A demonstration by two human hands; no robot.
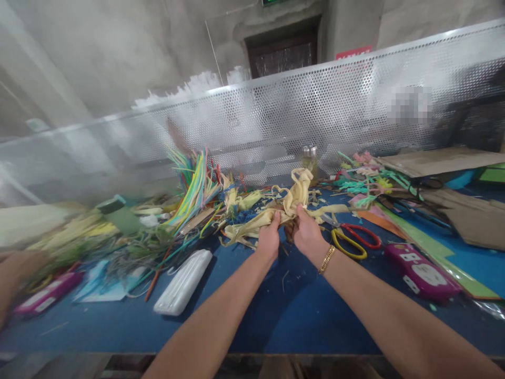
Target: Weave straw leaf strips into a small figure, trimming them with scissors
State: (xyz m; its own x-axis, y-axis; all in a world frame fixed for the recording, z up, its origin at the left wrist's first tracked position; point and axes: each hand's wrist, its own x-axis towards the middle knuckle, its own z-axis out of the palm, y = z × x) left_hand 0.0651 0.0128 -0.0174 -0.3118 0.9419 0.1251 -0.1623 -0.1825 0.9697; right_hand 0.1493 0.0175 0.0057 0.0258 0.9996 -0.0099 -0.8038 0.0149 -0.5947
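I count two hands of mine, left hand [269,238] and right hand [306,234]. One bracelet [327,259]. One pair of scissors [353,239]. Two pink power strips, one right [421,271], one left [47,295]. One white case [183,281]. One glass jar [310,158]. One blurred other person's hand [13,273]. Straws [193,184] and yellow strips [276,210] too many to count.

The table [292,316] held everything. Both hands, the left hand [269,238] and the right hand [307,236], met near the middle, on the strips [290,202]. At 3 o'clock from them lay the scissors [353,239], and further that way a power strip [420,269]. At 8 o'clock lay a flat case [183,281]. At 10 o'clock stood a bunch of straws [193,184]. At 12 o'clock (behind it all) ran a metal screen [315,110].
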